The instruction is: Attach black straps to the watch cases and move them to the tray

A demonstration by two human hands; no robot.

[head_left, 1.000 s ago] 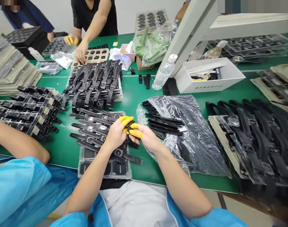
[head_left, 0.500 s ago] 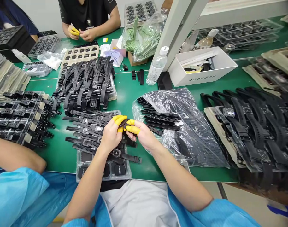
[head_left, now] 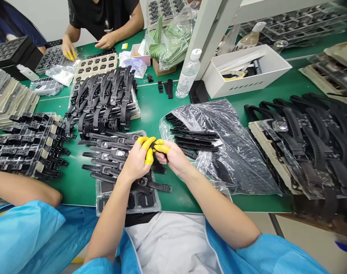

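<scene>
My left hand [head_left: 137, 160] and my right hand [head_left: 173, 156], both with yellow finger cots, meet above a tray. Between their pinched fingertips is a small black watch part [head_left: 153, 146], mostly covered by the fingers, so I cannot tell its exact shape. Under and left of my hands, several smartwatches with black straps [head_left: 103, 169] lie across a clear plastic tray [head_left: 157, 205]. Right of my right hand, black watch straps [head_left: 194, 139] stick out of a clear plastic bag [head_left: 233, 152].
Trays stacked with strapped watches [head_left: 105, 99] stand behind; more watches [head_left: 310, 133] lie at right. A water bottle [head_left: 188, 74] and white box [head_left: 247, 85] stand at the back. A neighbour's arm [head_left: 27, 186] rests at left. Another person [head_left: 105, 23] sits opposite.
My fingertips have closed further round the black part, showing less of it. The person opposite has moved a yellow-tipped hand left toward a tray. The view has shifted slightly.
</scene>
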